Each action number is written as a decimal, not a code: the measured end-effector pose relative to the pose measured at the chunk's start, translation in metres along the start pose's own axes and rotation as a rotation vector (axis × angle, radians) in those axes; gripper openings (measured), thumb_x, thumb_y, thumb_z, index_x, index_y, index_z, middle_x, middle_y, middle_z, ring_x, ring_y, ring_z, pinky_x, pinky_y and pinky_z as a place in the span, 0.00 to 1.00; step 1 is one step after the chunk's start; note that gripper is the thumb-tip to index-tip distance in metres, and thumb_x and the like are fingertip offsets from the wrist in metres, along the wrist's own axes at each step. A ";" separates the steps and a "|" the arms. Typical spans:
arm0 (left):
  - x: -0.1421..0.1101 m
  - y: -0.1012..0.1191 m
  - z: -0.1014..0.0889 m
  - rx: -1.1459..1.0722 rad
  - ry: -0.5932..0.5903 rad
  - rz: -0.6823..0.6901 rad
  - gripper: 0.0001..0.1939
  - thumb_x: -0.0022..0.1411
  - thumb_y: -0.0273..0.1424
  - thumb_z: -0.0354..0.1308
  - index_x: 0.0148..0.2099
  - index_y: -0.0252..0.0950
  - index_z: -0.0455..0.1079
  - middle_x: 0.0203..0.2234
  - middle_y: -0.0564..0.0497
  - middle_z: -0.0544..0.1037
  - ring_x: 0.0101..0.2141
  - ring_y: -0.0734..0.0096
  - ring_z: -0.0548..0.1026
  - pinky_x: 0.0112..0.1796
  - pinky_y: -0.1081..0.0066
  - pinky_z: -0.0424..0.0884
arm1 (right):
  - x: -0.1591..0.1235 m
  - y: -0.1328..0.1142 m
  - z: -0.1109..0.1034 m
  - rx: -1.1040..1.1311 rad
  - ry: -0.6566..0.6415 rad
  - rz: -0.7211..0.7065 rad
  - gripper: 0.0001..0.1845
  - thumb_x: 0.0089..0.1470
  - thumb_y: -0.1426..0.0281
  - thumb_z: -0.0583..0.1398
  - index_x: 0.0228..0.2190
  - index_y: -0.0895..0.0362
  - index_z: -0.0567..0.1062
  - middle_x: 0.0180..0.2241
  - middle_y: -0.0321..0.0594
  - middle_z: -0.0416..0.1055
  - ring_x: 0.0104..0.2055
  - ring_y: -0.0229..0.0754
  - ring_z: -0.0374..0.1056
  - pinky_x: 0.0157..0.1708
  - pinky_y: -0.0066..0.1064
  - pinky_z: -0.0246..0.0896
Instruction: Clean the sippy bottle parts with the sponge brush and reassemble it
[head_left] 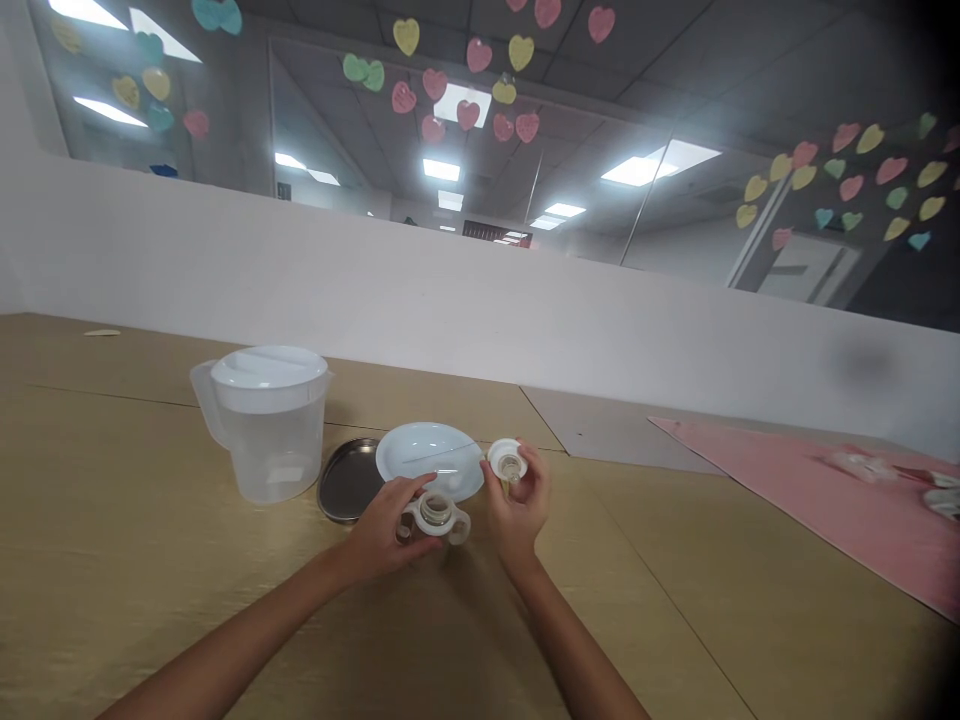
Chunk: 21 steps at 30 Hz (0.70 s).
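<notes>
My left hand [388, 527] is closed round a small baby bottle [437, 514] with white side handles, its open mouth facing up. In my right hand [520, 500], the fingers grip a white ring-shaped bottle top [508, 458] with a clear nipple-like part at its centre. Bottle and top are apart, the top a little farther away and to the right. Just beyond the hands sits a white oval bowl [409, 440], with a thin stick-like thing lying across it. The lower part of the bottle is hidden from me.
A translucent lidded pitcher [276, 440] stands at the left, beside a dark metal tray [349, 485] partly under the bowl. A pink mat [810, 480] lies at the right of the wooden table [637, 630]. Behind rises a white wall [450, 300] below glass with heart-shaped notes.
</notes>
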<state>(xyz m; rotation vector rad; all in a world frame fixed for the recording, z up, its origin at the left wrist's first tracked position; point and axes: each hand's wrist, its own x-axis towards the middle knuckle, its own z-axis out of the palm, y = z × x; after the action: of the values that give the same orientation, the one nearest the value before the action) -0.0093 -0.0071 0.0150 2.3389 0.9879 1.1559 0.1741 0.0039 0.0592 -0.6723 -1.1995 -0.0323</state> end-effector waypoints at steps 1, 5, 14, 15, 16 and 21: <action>0.000 0.000 0.000 0.000 -0.002 0.000 0.38 0.55 0.47 0.57 0.62 0.39 0.50 0.45 0.43 0.69 0.47 0.58 0.66 0.50 0.58 0.62 | 0.000 0.003 0.000 -0.003 -0.009 0.015 0.19 0.47 0.69 0.63 0.42 0.56 0.66 0.46 0.47 0.63 0.49 0.44 0.64 0.46 0.38 0.65; 0.000 0.001 0.000 0.009 -0.006 0.000 0.37 0.55 0.47 0.57 0.62 0.39 0.51 0.46 0.43 0.69 0.47 0.57 0.66 0.49 0.58 0.63 | -0.002 0.019 -0.001 -0.017 -0.094 0.117 0.19 0.47 0.66 0.62 0.41 0.56 0.65 0.45 0.48 0.62 0.49 0.45 0.63 0.46 0.38 0.64; 0.000 0.002 -0.001 0.040 0.012 0.020 0.36 0.56 0.46 0.57 0.62 0.39 0.52 0.46 0.44 0.70 0.47 0.59 0.67 0.49 0.61 0.64 | 0.000 0.037 -0.003 -0.002 -0.127 0.236 0.22 0.47 0.63 0.62 0.43 0.57 0.64 0.44 0.47 0.62 0.46 0.43 0.64 0.45 0.37 0.64; 0.000 0.001 -0.001 0.037 0.010 0.022 0.36 0.56 0.46 0.57 0.62 0.39 0.52 0.46 0.44 0.70 0.47 0.59 0.67 0.49 0.61 0.64 | 0.001 0.037 -0.003 -0.001 -0.118 0.226 0.22 0.48 0.63 0.62 0.43 0.57 0.63 0.45 0.47 0.62 0.47 0.43 0.64 0.46 0.38 0.64; 0.000 0.001 -0.001 0.033 0.008 0.022 0.36 0.56 0.46 0.57 0.62 0.39 0.52 0.46 0.44 0.70 0.47 0.59 0.67 0.49 0.61 0.64 | 0.002 0.035 -0.003 0.003 -0.107 0.207 0.22 0.48 0.63 0.62 0.43 0.56 0.63 0.45 0.47 0.61 0.48 0.44 0.63 0.47 0.38 0.63; 0.000 0.003 -0.002 0.028 0.011 0.024 0.36 0.56 0.46 0.57 0.62 0.39 0.53 0.46 0.43 0.70 0.47 0.58 0.67 0.49 0.60 0.64 | 0.005 0.027 -0.006 0.017 -0.104 0.096 0.21 0.48 0.67 0.63 0.43 0.56 0.63 0.46 0.47 0.61 0.50 0.44 0.62 0.50 0.40 0.61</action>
<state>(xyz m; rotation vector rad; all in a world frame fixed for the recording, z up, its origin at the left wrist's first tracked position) -0.0096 -0.0090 0.0177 2.3750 0.9893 1.1721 0.1906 0.0245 0.0500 -0.7227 -1.2646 0.0937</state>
